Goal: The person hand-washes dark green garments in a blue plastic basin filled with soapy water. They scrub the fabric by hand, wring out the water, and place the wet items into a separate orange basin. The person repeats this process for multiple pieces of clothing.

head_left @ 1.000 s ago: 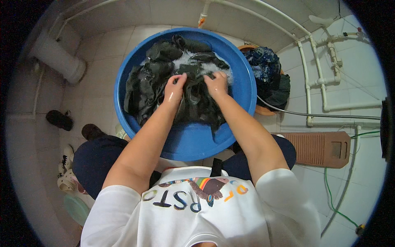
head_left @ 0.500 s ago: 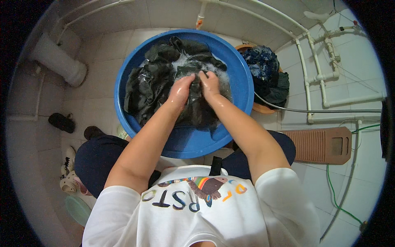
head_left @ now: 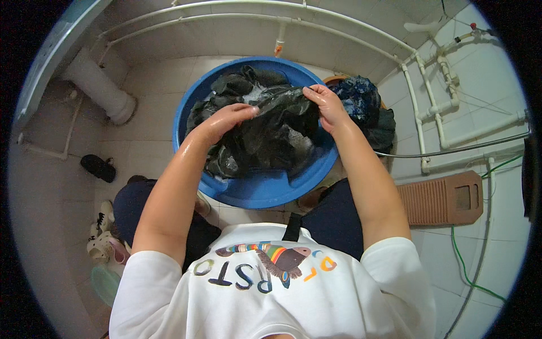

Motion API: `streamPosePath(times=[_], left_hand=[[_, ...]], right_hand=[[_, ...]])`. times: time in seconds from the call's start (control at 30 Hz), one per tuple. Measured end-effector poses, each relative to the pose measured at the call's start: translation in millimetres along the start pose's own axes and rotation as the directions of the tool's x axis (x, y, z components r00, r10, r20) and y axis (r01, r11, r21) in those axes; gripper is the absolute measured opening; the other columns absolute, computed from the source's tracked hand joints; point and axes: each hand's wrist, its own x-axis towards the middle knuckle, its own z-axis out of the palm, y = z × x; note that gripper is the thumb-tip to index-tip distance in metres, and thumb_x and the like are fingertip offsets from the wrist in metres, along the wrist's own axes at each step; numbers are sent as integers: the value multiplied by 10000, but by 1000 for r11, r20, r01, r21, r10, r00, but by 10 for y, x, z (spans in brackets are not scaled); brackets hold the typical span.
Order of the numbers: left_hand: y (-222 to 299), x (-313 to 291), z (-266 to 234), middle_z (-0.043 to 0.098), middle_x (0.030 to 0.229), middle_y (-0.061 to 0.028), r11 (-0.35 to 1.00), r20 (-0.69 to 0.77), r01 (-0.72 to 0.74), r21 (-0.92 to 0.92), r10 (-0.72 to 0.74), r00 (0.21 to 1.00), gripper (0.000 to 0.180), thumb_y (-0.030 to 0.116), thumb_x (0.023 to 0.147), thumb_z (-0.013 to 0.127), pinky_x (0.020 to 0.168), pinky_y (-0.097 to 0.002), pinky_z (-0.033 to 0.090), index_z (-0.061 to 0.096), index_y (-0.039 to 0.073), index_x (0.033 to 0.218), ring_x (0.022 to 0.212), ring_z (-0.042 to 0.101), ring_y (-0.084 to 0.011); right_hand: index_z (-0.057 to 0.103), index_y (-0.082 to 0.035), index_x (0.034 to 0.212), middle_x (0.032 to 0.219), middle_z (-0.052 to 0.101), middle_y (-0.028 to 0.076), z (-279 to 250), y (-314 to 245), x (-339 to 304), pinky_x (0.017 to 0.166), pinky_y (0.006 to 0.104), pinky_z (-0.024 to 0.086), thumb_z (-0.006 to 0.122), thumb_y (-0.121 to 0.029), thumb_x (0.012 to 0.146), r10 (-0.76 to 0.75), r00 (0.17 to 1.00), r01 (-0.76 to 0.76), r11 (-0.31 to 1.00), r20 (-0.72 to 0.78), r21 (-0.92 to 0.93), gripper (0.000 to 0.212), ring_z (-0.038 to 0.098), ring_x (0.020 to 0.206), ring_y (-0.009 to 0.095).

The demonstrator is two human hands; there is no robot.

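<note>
- Here, left hand [head_left: 226,120] and right hand [head_left: 326,104] are apart, each clamped on the wet dark garment [head_left: 271,133] stretched between them.
- Garment hangs over the blue basin [head_left: 259,192], just beneath both hands.
- Best to keep grips firm and low, so drips fall inside.

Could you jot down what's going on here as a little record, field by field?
Place: tiled floor with white pipes along the wall
Basin: round blue tub on the floor
Contents: dark wet cloth with some suds
Left hand: wet, gripping the cloth's left part
Right hand: gripping its upper right edge
Cloth state: lifted and spread between both hands above the tub
Beside tub, right: pile of dark blue clothes
Further right: brown ribbed washboard
Left: black shoe
</note>
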Motion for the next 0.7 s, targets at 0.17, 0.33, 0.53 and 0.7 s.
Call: streamPosePath(times=[0.17, 0.33, 0.53, 0.7], left_hand=[[74, -266, 42, 585, 861, -83, 990, -10, -116, 82, 117, 993, 328, 223, 744, 639, 737, -269, 430, 562, -19, 951, 791, 545, -143], [2, -413, 29, 585, 925, -85, 786, -191, -335, -519, 275, 942, 309, 144, 763, 589, 765, -328, 459, 496, 30, 1035, 822, 573, -198], [-72, -476, 75, 569, 961, -78, 686, -233, -301, -663, 193, 953, 297, 134, 765, 594, 816, -321, 422, 503, 33, 1029, 893, 543, -185], [-178, -392, 56, 557, 975, -86, 822, -229, -325, -467, 243, 943, 332, 191, 783, 587, 802, -303, 420, 489, 24, 1053, 892, 534, -176]], right_hand=[[546, -62, 861, 799, 538, -6, 215, -89, -204, 693, 225, 381, 640, -152, 757, -152, 978, 167, 981, 140, -99, 167, 481, 739, 81], [533, -14, 1033, 970, 569, 86, 152, 350, -103, 810, 278, 399, 693, -184, 690, -168, 944, 310, 742, 283, -594, 415, 510, 918, 161], [553, -14, 1013, 1013, 555, 159, 167, 553, -79, 813, 338, 411, 648, -187, 676, -219, 959, 279, 592, 182, -756, 390, 529, 947, 275], [583, -44, 956, 1007, 543, 165, 64, 478, -45, 790, 375, 419, 608, -213, 682, -367, 930, 203, 513, 1, -834, 323, 525, 913, 327]])
